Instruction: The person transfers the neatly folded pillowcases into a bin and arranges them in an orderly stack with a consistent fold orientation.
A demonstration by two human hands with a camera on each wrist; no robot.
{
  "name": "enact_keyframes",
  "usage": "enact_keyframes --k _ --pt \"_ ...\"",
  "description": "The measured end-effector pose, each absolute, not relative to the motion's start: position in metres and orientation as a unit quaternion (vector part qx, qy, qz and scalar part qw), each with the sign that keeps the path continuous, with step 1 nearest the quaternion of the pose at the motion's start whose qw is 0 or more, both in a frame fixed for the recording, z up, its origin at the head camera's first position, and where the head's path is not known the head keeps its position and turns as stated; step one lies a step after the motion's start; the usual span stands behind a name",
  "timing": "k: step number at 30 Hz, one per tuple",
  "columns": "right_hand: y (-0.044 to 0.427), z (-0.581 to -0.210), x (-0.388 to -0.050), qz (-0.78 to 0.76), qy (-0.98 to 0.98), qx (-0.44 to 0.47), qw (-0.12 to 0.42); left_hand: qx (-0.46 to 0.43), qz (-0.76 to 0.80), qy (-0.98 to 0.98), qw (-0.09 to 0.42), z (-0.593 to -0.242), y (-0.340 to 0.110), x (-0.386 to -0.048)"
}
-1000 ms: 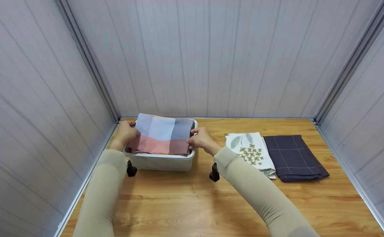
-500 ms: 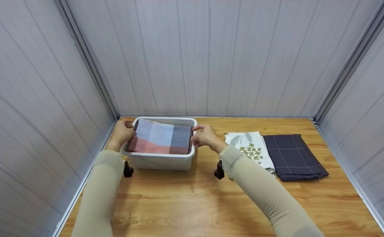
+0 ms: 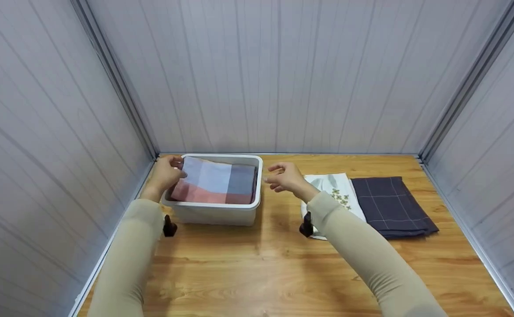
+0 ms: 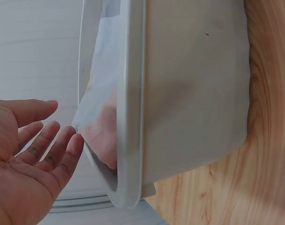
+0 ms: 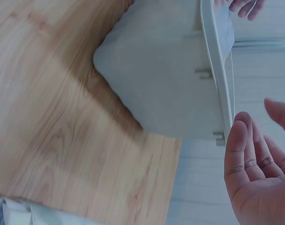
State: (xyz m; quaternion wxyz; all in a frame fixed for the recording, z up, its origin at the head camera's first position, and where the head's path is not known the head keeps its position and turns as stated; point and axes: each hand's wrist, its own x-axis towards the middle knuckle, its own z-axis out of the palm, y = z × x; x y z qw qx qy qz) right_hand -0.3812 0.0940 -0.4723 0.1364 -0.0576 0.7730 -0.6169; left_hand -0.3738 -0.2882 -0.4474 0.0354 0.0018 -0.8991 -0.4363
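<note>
"Where can the right hand (image 3: 286, 178) pass?"
"Low — over the wood-grain tabletop (image 3: 248, 259), between the white plastic bin (image 3: 212, 216) and the floral cloth (image 3: 339, 190)."
"Leftward?"
"The bin's rim (image 3: 258, 181) stands in the way — behind, the panelled wall (image 3: 257, 79)."

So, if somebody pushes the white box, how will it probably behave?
The white box would probably slide rather than tip, being low and broad. Its straight rim suggests fairly stiff walls. The checked cloth inside would likely ride along, since walls surround it.

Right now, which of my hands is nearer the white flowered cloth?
Right. In the head view, the right hand hangs just left of the white flowered cloth; the left hand is farther away, at the left end of the tub.
</note>
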Motion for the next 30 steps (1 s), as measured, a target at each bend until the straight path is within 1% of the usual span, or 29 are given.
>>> enact_keyframes --k 5,11,13,30 --pt "0.108 -0.475 -0.381 -0.605 0.783 -0.069 0.130 -0.010 -0.435 -0.900 0.036 -0.446 -0.281 -0.374" --pt "0.128 -0.478 -0.381 -0.586 0.797 -0.074 0.123 -0.035 -0.471 -0.881 -0.007 -0.446 -0.263 -0.375" --pt "0.134 -0.479 -0.381 -0.582 0.800 -0.077 0.121 -0.049 -0.468 -0.882 -0.013 -0.446 -0.258 -0.376" --pt "0.177 -0.478 -0.374 -0.552 0.820 -0.084 0.124 -0.096 -0.484 -0.870 -0.013 -0.456 -0.224 -0.379"
